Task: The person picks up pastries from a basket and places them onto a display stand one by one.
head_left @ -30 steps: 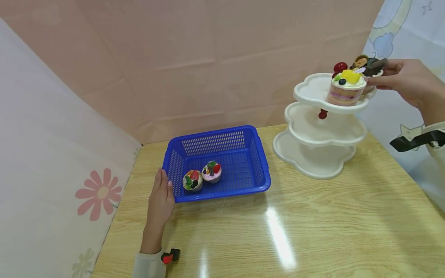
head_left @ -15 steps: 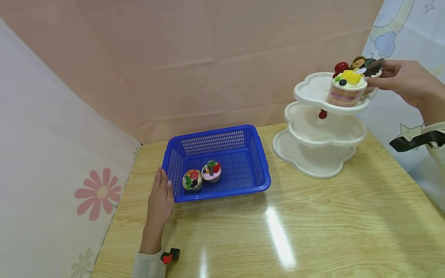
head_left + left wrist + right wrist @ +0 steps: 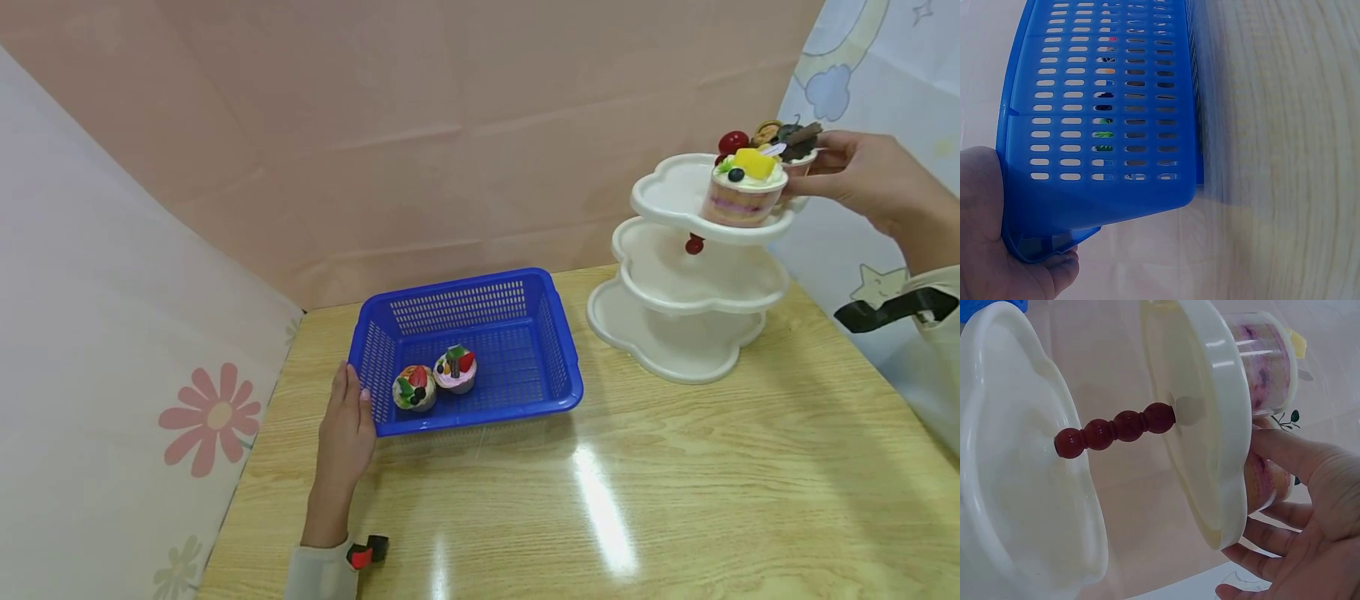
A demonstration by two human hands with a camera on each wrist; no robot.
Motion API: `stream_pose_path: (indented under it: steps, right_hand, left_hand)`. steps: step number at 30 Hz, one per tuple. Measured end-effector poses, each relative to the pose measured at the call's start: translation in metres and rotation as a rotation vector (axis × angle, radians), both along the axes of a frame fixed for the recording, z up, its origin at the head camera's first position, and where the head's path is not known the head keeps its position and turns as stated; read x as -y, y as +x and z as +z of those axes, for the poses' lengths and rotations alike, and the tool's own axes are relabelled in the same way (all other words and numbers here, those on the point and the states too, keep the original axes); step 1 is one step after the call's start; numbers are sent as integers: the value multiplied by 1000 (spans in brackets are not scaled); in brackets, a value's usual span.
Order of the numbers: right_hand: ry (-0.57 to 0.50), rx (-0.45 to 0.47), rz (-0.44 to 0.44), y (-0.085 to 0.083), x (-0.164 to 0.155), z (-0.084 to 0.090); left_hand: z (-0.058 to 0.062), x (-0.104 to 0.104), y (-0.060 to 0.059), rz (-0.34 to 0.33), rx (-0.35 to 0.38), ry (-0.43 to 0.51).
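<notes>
A blue basket sits on the wooden table and holds two small fruit-topped cakes. My left hand lies flat with straight fingers against the basket's front left corner. In the left wrist view the palm presses the basket wall. At the right stands a white three-tier stand. A cup cake with yellow fruit sits on its top tier. Behind it, my right hand grips a chocolate-topped cake. In the right wrist view, fingers curl round that cup.
The stand's middle tier and bottom tier hold nothing. A red beaded post joins the tiers. Pink walls close the back and left, a patterned curtain the right. The table's front half is bare wood.
My right hand and the chocolate-topped cake have edged slightly up and left at the top tier. The left hand and the basket have not moved.
</notes>
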State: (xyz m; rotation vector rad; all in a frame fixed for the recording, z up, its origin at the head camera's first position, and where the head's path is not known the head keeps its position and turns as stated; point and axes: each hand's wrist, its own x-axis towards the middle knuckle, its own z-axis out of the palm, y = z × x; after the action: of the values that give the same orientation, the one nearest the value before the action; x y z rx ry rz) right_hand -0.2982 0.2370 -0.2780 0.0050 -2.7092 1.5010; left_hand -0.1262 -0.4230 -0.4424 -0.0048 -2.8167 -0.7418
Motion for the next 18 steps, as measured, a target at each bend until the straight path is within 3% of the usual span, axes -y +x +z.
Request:
stream_pose_path:
  steps: [9, 18]
  right_hand:
    - [46, -35, -43, 12, 6, -1]
    - [-138, -101, -114, 36, 9, 2]
  left_hand:
    - [1, 0, 3, 2, -3, -2]
    - [3, 0, 3, 4, 7, 2]
